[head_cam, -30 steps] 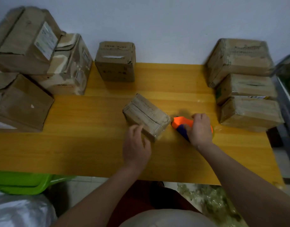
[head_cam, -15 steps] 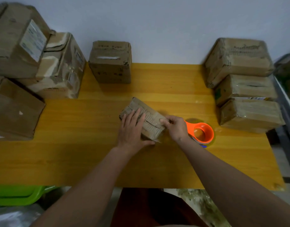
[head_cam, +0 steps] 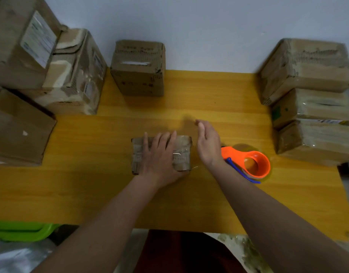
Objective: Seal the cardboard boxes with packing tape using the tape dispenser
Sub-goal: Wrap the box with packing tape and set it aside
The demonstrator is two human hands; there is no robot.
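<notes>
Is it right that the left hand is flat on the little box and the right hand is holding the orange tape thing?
Not quite. The head view shows the right hand open and holding nothing; the orange tape dispenser lies on the table beside it. The left hand is flat on the little box.

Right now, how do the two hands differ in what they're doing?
The left hand lies flat, palm down, on the small box; the right hand hangs edge-on beside that box, touching nothing. The left covers the box's middle; the right is between the box and the orange dispenser. Both have straight, open fingers and hold nothing.
</notes>
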